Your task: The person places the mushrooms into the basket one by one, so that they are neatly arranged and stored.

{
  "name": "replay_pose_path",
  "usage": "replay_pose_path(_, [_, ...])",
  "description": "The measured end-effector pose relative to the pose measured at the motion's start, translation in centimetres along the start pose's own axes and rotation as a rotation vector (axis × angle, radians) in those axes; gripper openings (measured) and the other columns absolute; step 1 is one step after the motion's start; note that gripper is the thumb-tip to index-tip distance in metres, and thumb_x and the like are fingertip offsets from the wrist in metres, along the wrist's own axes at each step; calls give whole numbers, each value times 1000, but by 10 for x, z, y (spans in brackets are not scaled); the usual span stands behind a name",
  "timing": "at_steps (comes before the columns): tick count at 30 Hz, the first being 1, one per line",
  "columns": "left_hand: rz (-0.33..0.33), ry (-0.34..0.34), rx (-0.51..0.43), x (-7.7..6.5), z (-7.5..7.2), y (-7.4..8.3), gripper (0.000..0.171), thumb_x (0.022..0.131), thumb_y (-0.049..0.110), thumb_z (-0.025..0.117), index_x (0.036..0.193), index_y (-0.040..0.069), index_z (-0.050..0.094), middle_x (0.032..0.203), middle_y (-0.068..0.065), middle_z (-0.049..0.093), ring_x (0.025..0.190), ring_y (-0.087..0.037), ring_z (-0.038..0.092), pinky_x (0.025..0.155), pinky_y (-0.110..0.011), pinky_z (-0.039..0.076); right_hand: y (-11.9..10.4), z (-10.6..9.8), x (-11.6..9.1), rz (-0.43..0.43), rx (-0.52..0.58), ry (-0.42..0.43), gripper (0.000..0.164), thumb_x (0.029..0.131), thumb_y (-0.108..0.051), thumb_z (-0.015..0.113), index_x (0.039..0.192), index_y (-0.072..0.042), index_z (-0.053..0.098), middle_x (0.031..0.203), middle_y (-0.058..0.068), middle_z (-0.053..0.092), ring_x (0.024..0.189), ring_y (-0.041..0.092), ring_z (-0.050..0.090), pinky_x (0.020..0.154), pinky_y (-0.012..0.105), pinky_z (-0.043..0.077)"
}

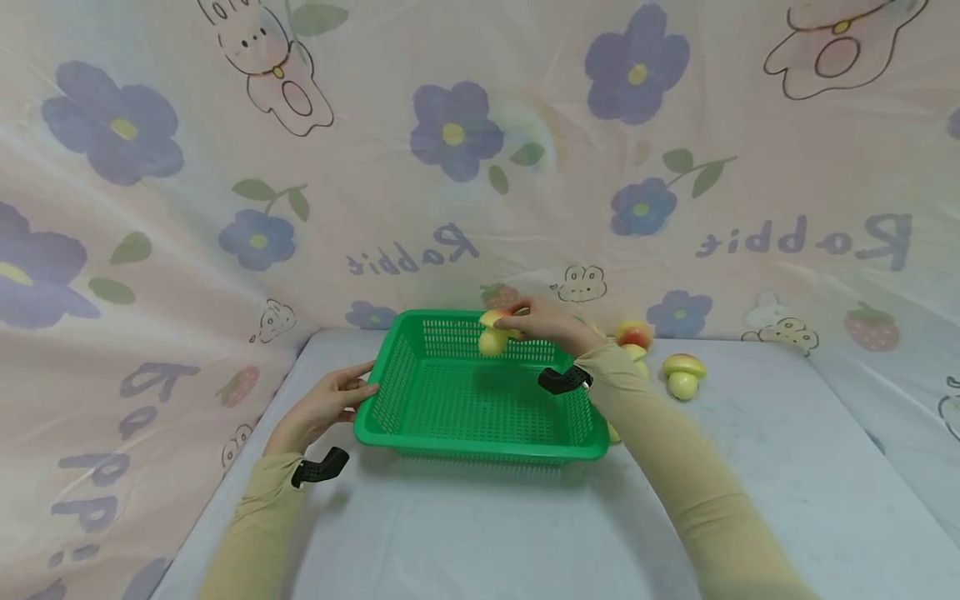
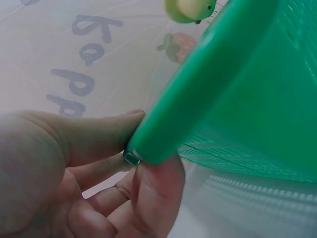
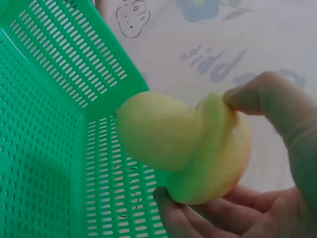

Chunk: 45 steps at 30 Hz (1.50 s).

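A green plastic basket [image 1: 480, 450] with slotted walls stands on the table. My left hand [image 1: 322, 408] grips its left rim. In the left wrist view, the thumb lies above the rim [image 2: 173, 114] and fingers curl beneath it. My right hand [image 1: 551, 325] holds a yellow toy mushroom [image 1: 492, 342] over the basket's far side. The right wrist view shows thumb and fingers pinching the mushroom's reddish-yellow cap [image 3: 230, 153], its pale stem [image 3: 156, 131] pointing toward the basket. Inside the basket, the visible floor [image 1: 480, 400] is bare.
Right of the basket lie a yellow-capped mushroom [image 1: 683, 375] and a red-and-yellow one [image 1: 634, 335]. More yellow pieces are partly hidden behind my right sleeve [image 1: 660, 442]. A printed cloth [image 1: 525, 208] hangs behind the white table [image 1: 480, 533].
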State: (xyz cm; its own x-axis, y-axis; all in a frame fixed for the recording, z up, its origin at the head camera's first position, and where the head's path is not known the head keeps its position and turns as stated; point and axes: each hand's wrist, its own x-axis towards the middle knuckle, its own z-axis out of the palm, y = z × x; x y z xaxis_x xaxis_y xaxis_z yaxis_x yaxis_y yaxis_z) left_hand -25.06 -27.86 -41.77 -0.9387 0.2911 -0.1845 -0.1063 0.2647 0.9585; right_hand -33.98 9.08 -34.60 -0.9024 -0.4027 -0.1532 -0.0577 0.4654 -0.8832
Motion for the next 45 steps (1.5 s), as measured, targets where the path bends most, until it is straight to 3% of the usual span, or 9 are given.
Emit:
replay_pose_path(5, [8,9,8,1,2,-1,68,96,20,61,153,11,25,99,-13,59,77,-17,63,66,-32,53,4,12,17,-2,28,9,46,86,-27,72,123,-3,59,125,13,53,92,20,56,74,30,50])
replay_pose_path(9, [7,13,22,2,1,0,68,96,20,61,153,11,25,104,-18,58,78,-18,62,66,-32,53,11,26,27,-30,-24,-28,46,89,-27,70,125,-1,57,127,15,52,96,22,57,80,35,49])
replay_pose_path(13, [-2,18,28,1,1,1,67,96,20,60,153,12,26,108,-20,58,78,-18,62,65,-31,53,18,42,35,-41,-92,-50,42,91,-26,66,124,0,58,117,14,59,92,24,58,79,37,50])
replay_pose_path(19, [-12,31,34,1,0,-1,67,96,21,61,152,13,27,101,-14,58,75,-17,61,64,-30,52,25,60,43,-5,-59,-66,40,91,-25,65,121,1,61,114,14,60,93,31,56,86,50,46])
replay_pose_path(30, [-4,21,23,0,0,1,68,96,21,61,153,12,25,102,-16,59,73,-17,59,64,-31,53,26,81,48,18,-79,0,54,89,-31,67,126,5,55,122,18,54,92,23,56,81,41,50])
replay_pose_path(38, [-16,32,51,0,0,3,68,96,22,61,153,14,25,100,-14,58,74,-18,58,64,-32,52,33,92,50,64,-12,27,54,88,-32,71,123,6,56,125,19,52,100,27,60,81,35,52])
replay_pose_path(45, [-16,31,51,0,1,4,67,96,22,61,153,14,25,99,-13,57,74,-17,57,63,-31,52,42,99,56,76,32,41,50,88,-32,71,114,9,63,117,20,58,98,28,62,77,33,54])
